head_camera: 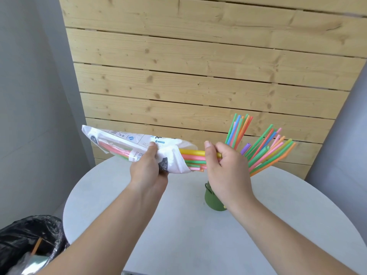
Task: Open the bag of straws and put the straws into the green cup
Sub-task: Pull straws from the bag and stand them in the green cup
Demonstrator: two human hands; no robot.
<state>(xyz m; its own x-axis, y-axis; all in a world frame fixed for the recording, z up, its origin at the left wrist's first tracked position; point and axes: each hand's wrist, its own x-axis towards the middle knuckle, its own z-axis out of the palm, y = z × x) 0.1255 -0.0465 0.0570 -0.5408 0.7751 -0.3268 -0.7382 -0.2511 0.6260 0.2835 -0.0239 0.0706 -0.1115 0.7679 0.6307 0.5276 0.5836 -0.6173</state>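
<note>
Fingers: our right hand (224, 165) pinches straws (195, 157) | left hand (149, 165) clamps bag (123, 141) | straws lie sideways, cup (211, 197) under right hand.

Thin crinkled white plastic bag (170, 153); smooth bright plastic straws (264, 149); matt green cup (210, 199); knotty unfinished pine planks (198, 76); glossy black bin liner (23, 231).

Plain room: plank wall (198, 56), round table (178, 225).

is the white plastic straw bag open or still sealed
Open. Coloured straws stick out of the white plastic bag's right end, with the left hand holding the bag and the right hand gripping those straws.
</note>
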